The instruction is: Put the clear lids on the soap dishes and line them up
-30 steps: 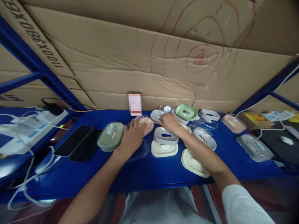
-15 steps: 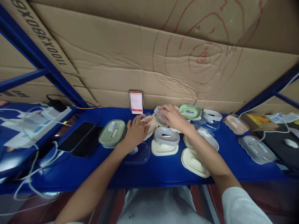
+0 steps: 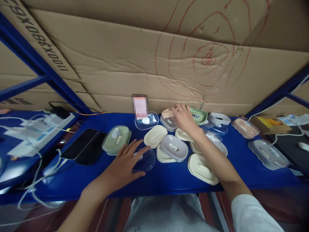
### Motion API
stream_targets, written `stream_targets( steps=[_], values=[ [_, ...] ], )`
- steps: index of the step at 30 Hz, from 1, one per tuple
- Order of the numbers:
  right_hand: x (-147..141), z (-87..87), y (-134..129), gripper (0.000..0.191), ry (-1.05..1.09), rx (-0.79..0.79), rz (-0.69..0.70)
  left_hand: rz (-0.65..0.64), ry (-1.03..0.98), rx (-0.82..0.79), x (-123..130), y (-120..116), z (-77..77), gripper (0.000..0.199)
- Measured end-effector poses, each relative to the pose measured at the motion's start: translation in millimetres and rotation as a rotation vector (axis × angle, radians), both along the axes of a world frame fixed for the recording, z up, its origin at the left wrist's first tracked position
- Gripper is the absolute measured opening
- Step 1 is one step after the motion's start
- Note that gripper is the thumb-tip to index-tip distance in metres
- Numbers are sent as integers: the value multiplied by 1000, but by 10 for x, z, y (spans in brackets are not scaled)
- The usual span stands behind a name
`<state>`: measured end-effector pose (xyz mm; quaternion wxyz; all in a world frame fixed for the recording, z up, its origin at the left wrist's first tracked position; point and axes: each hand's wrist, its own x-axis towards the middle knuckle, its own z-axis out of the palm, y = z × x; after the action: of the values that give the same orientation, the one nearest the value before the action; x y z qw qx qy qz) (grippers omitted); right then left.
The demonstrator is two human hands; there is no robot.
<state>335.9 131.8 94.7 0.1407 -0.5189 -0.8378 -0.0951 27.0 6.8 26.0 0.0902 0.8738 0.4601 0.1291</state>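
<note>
Blue table (image 3: 169, 187), left hand (image 3: 125, 164) spread and empty, right hand (image 3: 184, 119) gripping peach tray (image 3: 167, 113).

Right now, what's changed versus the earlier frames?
Peach dish went right and back, from the left hand to the right hand; right grip unclear. Left hand let go, drew back toward the person, open. Clear lid now lies separate by the phone. Lidded green dish and nearest cream piece stayed put.
</note>
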Motion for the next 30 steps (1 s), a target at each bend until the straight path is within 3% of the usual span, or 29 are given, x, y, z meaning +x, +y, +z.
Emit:
stream_targets(
  steps=[4, 8, 12, 15, 17, 20, 21, 23, 27, 30],
  values=[
    [-57, 46, -133, 38, 38, -170, 215, 23, -30, -100, -117, -116, -203, 76],
    [-92, 102, -255, 44, 178, -376, 475, 55, -239, 27, 185, 121, -99, 69],
    [-18, 118, -219, 61, 267, -395, 543, 33, -345, 142, 635, 523, 26, 72],
    [89, 99, -108, 59, 261, -373, 524, 51, -198, 228, 792, 666, 114, 69],
    [161, 90, -36, 51, 239, -304, 445, 169, -56, 307, 717, 625, 163, 66],
    [234, 85, 34, 44, 135, -111, 168, 527, 14, 331, 351, 459, 147, 74],
    [242, 82, 44, 45, 96, -53, 75, 640, 22, 280, 193, 407, 111, 77],
    [224, 69, 45, 45, 52, 4, -14, 749, 15, 104, -106, 337, 16, 77],
    [64, 46, -69, 42, 77, -96, 223, 733, -345, 10, -371, 327, -84, 76],
    [-111, 92, -254, 55, 110, -94, 407, 558, -647, -60, -164, 385, 33, 82]
  ],
)
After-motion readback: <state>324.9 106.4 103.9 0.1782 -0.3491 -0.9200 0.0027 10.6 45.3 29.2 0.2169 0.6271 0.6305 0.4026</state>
